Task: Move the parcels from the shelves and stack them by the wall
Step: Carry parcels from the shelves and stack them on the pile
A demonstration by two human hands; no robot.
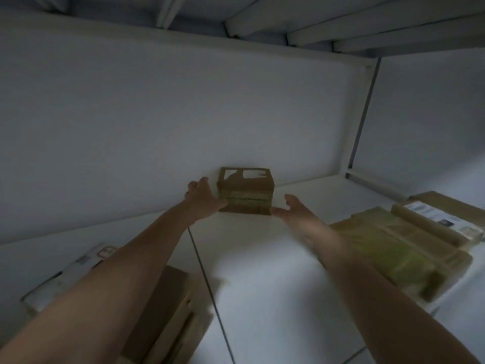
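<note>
The small cardboard parcel (245, 197) sits at the very back of the white shelf (262, 271), pushed up to the back wall (157, 122), with both bare arms stretched toward it. The left grip (203, 198) is wide, fingers spread along the parcel's left face, touching it or just off it; I cannot tell which. The right grip (294, 210) is also wide, fingers loosely bent, thumb near the lower right corner. Neither holds anything yet.

The likely trouble is the long reach. A squeeze between two palms at full stretch would be weak, so the parcel could slip out and drop back onto the shelf. The right grip sits lower and nearer than the left, so an uneven press might twist the parcel instead of lifting it. Drawing it back low could also knock it against the flat taped parcel (393, 256) under the right forearm.

White label patches on the small parcel's top look torn and show no print. The label (76, 269) on the parcel at lower left carries a small red-edged mark (107, 251), and the labels (435, 219) on the flat parcel show dark blocks, but blur leaves no word or brand readable
</note>
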